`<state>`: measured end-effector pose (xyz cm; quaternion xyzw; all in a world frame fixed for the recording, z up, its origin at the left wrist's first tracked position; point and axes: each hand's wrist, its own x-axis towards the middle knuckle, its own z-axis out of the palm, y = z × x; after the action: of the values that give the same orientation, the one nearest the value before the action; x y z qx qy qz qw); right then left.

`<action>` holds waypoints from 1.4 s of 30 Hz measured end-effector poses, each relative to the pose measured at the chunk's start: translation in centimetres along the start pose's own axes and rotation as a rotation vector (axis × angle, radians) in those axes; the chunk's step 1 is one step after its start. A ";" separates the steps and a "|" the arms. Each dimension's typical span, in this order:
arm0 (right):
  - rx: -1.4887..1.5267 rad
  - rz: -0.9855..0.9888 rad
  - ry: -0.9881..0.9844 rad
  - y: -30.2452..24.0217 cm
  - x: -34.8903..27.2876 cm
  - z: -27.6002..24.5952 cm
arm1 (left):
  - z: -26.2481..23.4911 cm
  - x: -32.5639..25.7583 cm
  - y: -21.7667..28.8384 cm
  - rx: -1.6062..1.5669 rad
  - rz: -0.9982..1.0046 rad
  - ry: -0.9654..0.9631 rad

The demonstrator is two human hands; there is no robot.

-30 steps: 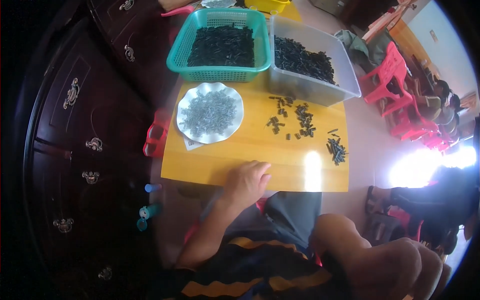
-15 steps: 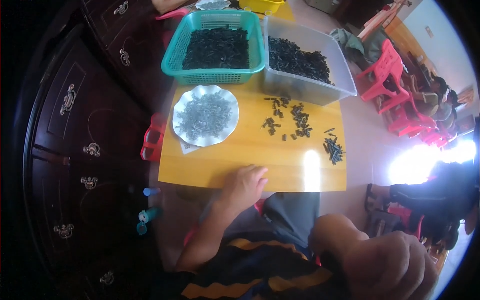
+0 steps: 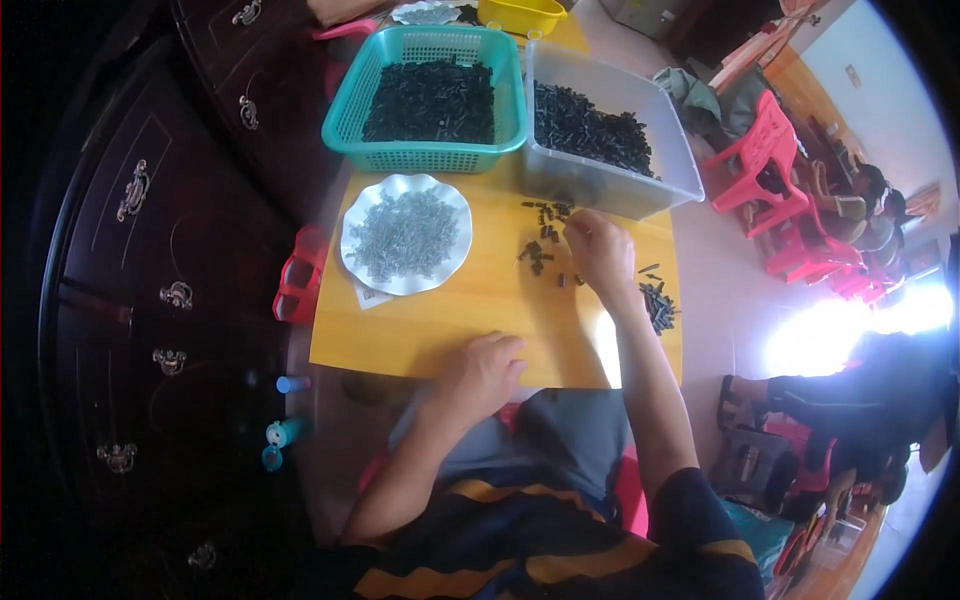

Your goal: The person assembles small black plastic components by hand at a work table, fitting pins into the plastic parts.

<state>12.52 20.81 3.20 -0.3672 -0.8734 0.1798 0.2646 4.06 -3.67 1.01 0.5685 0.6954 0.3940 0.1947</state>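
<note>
My left hand (image 3: 481, 372) rests at the near edge of the yellow table (image 3: 420, 335), its fingers curled together; what they hold, if anything, is hidden. My right hand (image 3: 602, 252) reaches over the table's right half, fingertips pinched down among small loose black pieces (image 3: 548, 232); anything between them is too small to make out. To its right lies a pile of longer dark pieces (image 3: 657, 307), partly behind my wrist. A white wavy-edged plate (image 3: 437, 284) heaped with small clear tube-like pieces (image 3: 405, 235) stands at the table's left.
Along the far side stand a teal basket (image 3: 425, 157) and a translucent bin (image 3: 600, 193), both holding many black pieces. Dark cabinets (image 3: 150, 300) line the left. Pink chairs (image 3: 765, 150) and another person (image 3: 870, 395) are at the right. A yellow basin (image 3: 525, 14) sits beyond.
My right hand has moved from low at the right, near my body, out over the loose black pieces. My left hand has stayed at the table edge. The view has shifted slightly.
</note>
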 end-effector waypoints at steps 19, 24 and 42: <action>-0.016 0.055 -0.086 1.9 -0.5 1.4 | 0.0 0.1 -0.5 -0.001 -0.049 0.071; 0.624 0.262 -0.044 2.7 -4.9 -2.0 | 0.4 0.6 -1.1 0.040 0.006 0.151; 0.963 0.357 -0.325 5.6 -13.5 -4.0 | -3.5 13.2 -3.7 0.694 0.263 0.263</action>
<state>25.92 15.05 -0.96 -0.3145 -0.6460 0.6566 0.2295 -4.49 7.50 2.65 0.6293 0.7277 0.2265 -0.1522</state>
